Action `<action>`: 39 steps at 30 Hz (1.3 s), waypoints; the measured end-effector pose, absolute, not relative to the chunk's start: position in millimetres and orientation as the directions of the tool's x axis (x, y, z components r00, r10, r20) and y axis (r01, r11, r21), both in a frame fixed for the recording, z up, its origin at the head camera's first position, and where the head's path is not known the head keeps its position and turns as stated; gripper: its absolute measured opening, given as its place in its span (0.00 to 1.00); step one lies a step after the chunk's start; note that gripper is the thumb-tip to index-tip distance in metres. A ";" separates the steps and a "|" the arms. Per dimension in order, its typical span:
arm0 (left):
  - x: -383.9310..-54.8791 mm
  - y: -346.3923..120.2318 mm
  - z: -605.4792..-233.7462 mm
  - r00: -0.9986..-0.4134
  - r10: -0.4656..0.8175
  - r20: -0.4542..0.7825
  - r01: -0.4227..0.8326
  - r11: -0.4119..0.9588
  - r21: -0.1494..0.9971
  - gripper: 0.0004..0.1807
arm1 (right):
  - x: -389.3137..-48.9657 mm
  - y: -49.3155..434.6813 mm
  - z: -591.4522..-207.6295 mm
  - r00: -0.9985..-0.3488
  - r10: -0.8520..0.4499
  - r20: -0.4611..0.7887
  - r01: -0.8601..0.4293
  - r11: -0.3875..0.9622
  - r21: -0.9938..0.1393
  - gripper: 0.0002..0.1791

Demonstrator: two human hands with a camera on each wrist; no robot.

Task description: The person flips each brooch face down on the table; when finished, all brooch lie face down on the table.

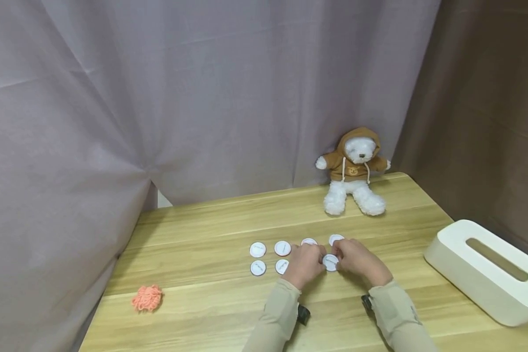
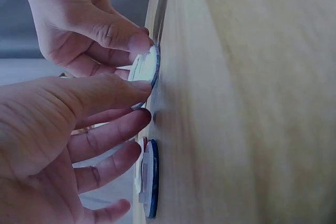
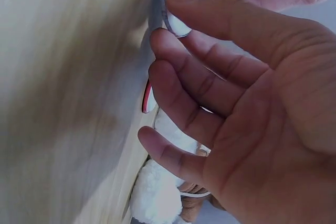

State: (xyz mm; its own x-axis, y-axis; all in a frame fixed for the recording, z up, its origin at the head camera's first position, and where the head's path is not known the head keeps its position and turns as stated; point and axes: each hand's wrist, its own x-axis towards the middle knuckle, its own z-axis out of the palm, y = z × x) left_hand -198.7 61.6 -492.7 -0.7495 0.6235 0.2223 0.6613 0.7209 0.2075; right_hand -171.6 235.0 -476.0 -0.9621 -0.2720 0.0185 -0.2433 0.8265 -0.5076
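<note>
In the head view a round white badge (image 1: 330, 263) is between my two hands, low over the table. My left hand (image 1: 306, 264) pinches its left edge, and the thumb lies across the rim in the left wrist view. From the other side my right hand (image 1: 358, 259) pinches it with thumb and fingers. Two badges lie to the left in the back row, a left badge (image 1: 257, 250) and another badge (image 1: 283, 248). In front of them lie a front badge (image 1: 258, 268) and one partly covered badge (image 1: 281, 266). Behind my hands are two more, partly hidden.
A white bear in a brown hoodie (image 1: 354, 168) sits at the back of the wooden table (image 1: 202, 313). To the right stands a white tissue box (image 1: 484, 274). A coral yarn bundle (image 1: 147, 298) lies at the left. Grey curtain (image 1: 202, 98) hangs behind.
</note>
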 end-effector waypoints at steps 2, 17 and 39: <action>-198.2 61.8 -492.5 -0.755 0.614 0.231 0.654 0.729 0.200 0.15 | -172.1 234.8 -475.9 -0.962 -0.272 0.025 -0.247 0.826 -0.506 0.14; -202.3 59.3 -497.4 -0.779 0.594 0.201 0.627 0.744 0.231 0.15 | -175.5 225.2 -471.3 -0.961 -0.276 -0.021 -0.234 0.850 -0.471 0.12; -215.4 31.7 -473.8 -0.810 0.571 0.129 0.579 0.747 0.326 0.13 | -195.3 222.2 -455.3 -0.951 -0.303 0.058 -0.300 0.866 -0.400 0.13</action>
